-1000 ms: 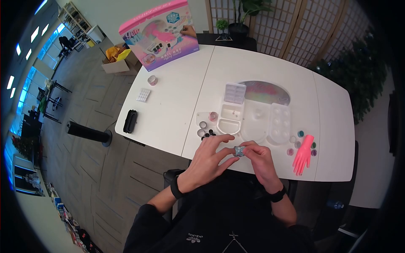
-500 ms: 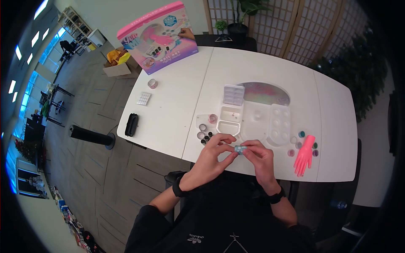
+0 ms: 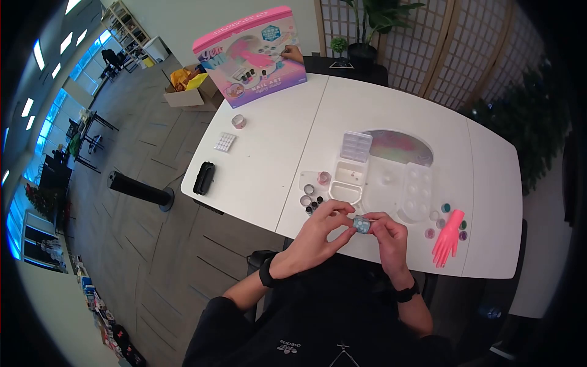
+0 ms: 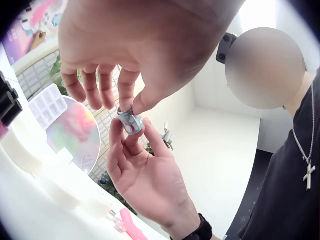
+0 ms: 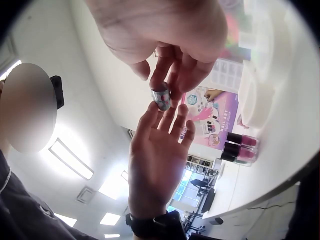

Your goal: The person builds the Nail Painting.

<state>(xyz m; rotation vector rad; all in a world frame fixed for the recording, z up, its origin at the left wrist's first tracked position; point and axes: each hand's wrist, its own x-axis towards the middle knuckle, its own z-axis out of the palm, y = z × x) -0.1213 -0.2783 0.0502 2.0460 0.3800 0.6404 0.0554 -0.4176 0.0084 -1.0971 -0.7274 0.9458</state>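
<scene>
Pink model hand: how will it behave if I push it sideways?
The pink model hand looks stiff, with moulded, slightly spread fingers. Lying flat on the table, it would probably slide rather than roll. It may nudge the small pots close beside it.

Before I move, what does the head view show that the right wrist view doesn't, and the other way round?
Only the head view: the pink model hand, the small potted plant and the lattice screen.

Only the right wrist view: the black device at the person's head, and the bottles' pink contents.

Both: the left hand and right hand pinching the blue-grey patterned roll, and the nail art box.
</scene>
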